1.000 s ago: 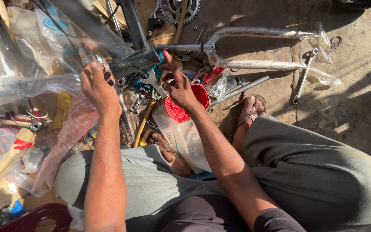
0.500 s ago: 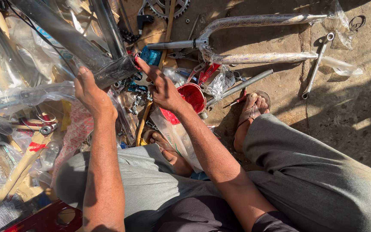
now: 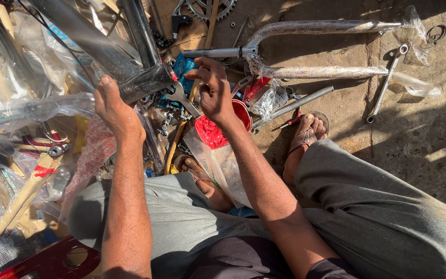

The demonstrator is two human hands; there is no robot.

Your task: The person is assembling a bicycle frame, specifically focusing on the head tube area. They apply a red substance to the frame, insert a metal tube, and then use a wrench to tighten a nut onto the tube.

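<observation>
A dark bicycle frame [image 3: 104, 49], partly wrapped in clear plastic, runs from the upper left down to its bottom bracket shell [image 3: 148, 82]. My left hand [image 3: 114, 108] grips the frame beside that shell. My right hand [image 3: 215, 90] hovers just right of the shell with fingers curled; whether it pinches a small part is hidden. A flat metal spanner [image 3: 181, 98] lies below the shell, beside my right hand. A red bowl [image 3: 218, 129] sits under my right wrist.
A plastic-wrapped silver fork [image 3: 316, 49] and a crank arm [image 3: 385, 82] lie on the dirt ground at upper right. A chainring [image 3: 207, 8] is at the top. Plastic wrap and wooden sticks [image 3: 21, 196] pile at left. My sandalled feet [image 3: 305, 132] rest near the bowl.
The view has shifted and the frame's bracket shell now sits further right. My left hand has slid along the frame with it. My right hand has stayed close to the shell.
</observation>
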